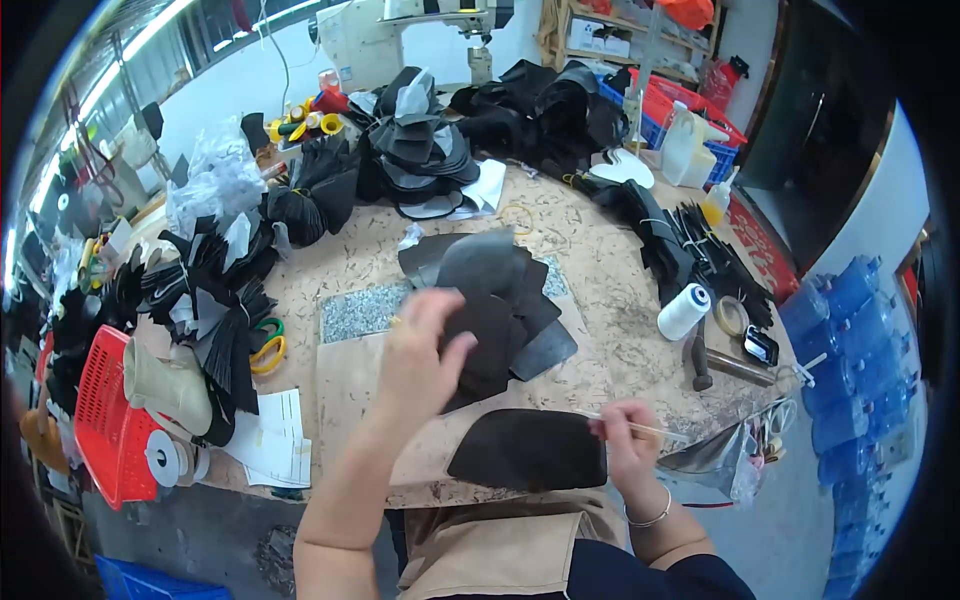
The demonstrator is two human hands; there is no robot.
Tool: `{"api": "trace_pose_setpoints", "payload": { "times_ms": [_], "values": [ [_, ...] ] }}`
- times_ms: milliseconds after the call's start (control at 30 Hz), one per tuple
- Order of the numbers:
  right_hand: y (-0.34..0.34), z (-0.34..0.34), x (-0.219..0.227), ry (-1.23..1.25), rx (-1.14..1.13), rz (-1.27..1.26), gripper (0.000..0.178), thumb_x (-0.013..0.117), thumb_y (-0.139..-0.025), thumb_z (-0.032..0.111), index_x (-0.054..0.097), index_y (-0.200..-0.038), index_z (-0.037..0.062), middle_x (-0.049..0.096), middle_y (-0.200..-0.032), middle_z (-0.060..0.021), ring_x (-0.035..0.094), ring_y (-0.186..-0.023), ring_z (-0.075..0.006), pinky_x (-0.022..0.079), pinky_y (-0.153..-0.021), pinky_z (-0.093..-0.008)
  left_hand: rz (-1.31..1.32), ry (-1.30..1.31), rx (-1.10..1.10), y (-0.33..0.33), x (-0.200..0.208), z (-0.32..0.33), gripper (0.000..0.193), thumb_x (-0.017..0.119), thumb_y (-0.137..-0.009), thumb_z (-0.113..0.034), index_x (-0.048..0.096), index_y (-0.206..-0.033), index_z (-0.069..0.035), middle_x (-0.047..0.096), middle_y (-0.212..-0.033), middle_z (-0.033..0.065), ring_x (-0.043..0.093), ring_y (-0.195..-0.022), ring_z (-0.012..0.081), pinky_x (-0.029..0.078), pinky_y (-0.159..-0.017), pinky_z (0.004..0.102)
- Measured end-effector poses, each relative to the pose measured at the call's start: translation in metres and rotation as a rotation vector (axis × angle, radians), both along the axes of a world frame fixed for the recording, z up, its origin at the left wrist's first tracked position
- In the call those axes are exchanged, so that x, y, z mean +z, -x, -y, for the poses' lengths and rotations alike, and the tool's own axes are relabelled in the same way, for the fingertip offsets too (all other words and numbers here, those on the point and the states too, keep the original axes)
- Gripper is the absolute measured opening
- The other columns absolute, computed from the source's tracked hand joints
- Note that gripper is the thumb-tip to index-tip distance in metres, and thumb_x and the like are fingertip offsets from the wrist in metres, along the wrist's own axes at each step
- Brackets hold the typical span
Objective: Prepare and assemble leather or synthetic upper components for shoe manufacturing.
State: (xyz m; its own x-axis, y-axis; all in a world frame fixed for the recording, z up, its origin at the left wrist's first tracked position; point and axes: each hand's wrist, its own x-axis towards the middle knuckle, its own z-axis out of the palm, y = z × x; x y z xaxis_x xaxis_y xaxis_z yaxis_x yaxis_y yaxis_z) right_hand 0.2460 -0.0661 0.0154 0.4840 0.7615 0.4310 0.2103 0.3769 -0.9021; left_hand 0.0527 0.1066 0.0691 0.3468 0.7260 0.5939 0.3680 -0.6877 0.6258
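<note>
My left hand [425, 345] is raised over the left side of a loose pile of dark leather-like pieces [490, 335], its thumb and fingers apart and nothing visible in them. The pile lies partly on a speckled grey slab [360, 310]. Closer to me, a single black cut piece [530, 450] with a curved upper edge lies at the table's front edge. My right hand [628, 445] is closed around a thin pale stick [655, 431] at that piece's right end. One end of the stick reaches just over the piece; the kind of stick is unclear.
Bundled black pieces [415, 150] crowd the table's back and left. At the right are a white thread cone [684, 312], a hammer [730, 368] and a tape roll [731, 316]. A red basket [105, 420] stands front left; blue water jugs [845, 370] are stacked beyond the right edge.
</note>
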Motion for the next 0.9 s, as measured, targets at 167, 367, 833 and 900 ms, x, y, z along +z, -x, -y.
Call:
{"api": "trace_pose_setpoints", "payload": {
  "times_ms": [167,367,833,900],
  "values": [
    [0.009,-0.012,-0.015,0.308,0.083,0.246,0.010,0.056,-0.092,0.009,0.059,-0.089,0.0010,0.064,-0.073,-0.0063,0.059,-0.063,-0.0126,0.048,-0.059,-0.0254,-0.319,0.123,-0.344,-0.002,-0.038,0.057,0.027,0.073,-0.075,-0.012,0.064,-0.100,-0.004,0.060,-0.100,0.0111,0.059,-0.090,0.0306,0.049,-0.078,0.0383],
    [0.010,-0.020,-0.024,0.285,-0.008,0.437,0.012,0.063,-0.088,0.015,0.062,-0.087,0.0025,0.063,-0.073,-0.0139,0.062,-0.062,-0.0295,0.048,-0.058,-0.0358,-0.328,0.050,-0.294,-0.005,-0.059,0.065,0.029,0.073,-0.076,-0.012,0.064,-0.102,-0.004,0.058,-0.104,0.0090,0.053,-0.096,0.0294,0.045,-0.084,0.0376],
    [0.013,-0.015,-0.020,0.337,-0.019,0.503,0.013,0.062,-0.086,0.015,0.061,-0.081,0.0033,0.061,-0.069,-0.0160,0.061,-0.063,-0.0341,0.047,-0.057,-0.0407,-0.308,0.024,-0.275,-0.005,-0.066,0.070,0.028,0.071,-0.075,-0.014,0.063,-0.100,-0.004,0.058,-0.102,0.0103,0.056,-0.091,0.0291,0.049,-0.079,0.0378],
    [0.014,-0.013,-0.016,0.291,0.003,0.508,0.012,0.062,-0.086,0.013,0.060,-0.080,0.0031,0.061,-0.067,-0.0160,0.060,-0.061,-0.0327,0.047,-0.056,-0.0400,-0.312,0.036,-0.253,-0.005,-0.070,0.072,0.029,0.072,-0.075,-0.014,0.063,-0.101,-0.004,0.058,-0.102,0.0102,0.056,-0.092,0.0292,0.048,-0.080,0.0378]
  ]
}}
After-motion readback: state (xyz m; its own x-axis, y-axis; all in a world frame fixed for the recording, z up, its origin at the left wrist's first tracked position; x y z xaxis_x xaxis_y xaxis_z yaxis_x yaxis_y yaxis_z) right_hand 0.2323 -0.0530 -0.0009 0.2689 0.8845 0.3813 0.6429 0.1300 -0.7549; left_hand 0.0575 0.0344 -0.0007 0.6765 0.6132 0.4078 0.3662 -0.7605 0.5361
